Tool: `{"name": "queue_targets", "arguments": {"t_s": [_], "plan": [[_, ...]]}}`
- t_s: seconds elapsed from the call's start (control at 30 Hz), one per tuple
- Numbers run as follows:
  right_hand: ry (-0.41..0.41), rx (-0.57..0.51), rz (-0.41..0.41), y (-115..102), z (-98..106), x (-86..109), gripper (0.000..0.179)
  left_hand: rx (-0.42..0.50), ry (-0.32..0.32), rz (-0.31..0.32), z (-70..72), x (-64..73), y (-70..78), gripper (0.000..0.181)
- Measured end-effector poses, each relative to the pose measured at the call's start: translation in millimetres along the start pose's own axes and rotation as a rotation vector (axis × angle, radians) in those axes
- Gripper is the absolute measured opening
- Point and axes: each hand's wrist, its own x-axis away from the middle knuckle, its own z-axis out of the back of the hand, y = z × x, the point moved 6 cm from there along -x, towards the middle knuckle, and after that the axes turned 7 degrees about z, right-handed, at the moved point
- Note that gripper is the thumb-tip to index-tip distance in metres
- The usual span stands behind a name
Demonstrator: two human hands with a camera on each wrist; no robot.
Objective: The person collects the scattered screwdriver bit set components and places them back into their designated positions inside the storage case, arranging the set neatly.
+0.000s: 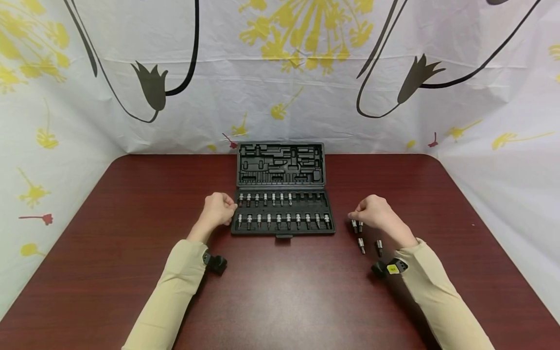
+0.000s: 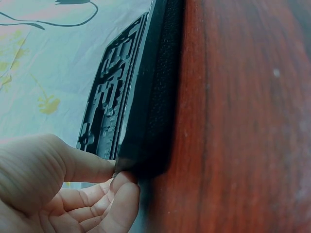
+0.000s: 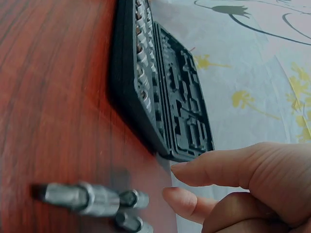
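A black socket case (image 1: 280, 209) lies opened out on the table, its lid (image 1: 312, 154) moulded with empty recesses. Two rows of silver bit sockets (image 1: 278, 222) stand in its tray; the right end of the back row has bare slots. My left hand (image 1: 217, 209) pinches the case's left edge between thumb and fingertips. To the right of the case, my right hand (image 1: 376, 212) hovers over several loose bit sockets (image 1: 361, 246). In the right wrist view its thumb and index finger are apart with nothing between them, close above a bit socket (image 3: 97, 200).
The dark red wooden table (image 1: 280, 291) reaches back to a white curtain (image 1: 280, 92) with yellow and grey flower prints. The case's latch (image 1: 284, 236) faces the front. Small black devices are strapped at both wrists.
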Motion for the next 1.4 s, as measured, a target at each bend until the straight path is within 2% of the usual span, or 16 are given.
{"name": "queue_targets", "arguments": {"t_s": [0.2,0.53,0.97,1.4], "plan": [[0.005,0.018,-0.014,7.0,-1.1,2.6,0.022,-0.002,0.002,-0.005,0.9,0.5,1.2,0.01],[-0.035,0.014,-0.058,12.5,-6.9,1.4,0.022,-0.011,-0.002,0.001,0.0,-0.1,0.6,0.01],[-0.062,0.033,-0.041,7.0,-14.2,-3.6,0.029,-0.003,-0.004,-0.003,0.6,0.5,0.4,0.01],[-0.077,-0.008,-0.042,6.8,-17.6,-9.6,0.025,0.003,0.001,-0.011,0.4,0.1,-0.1,0.01]]}}
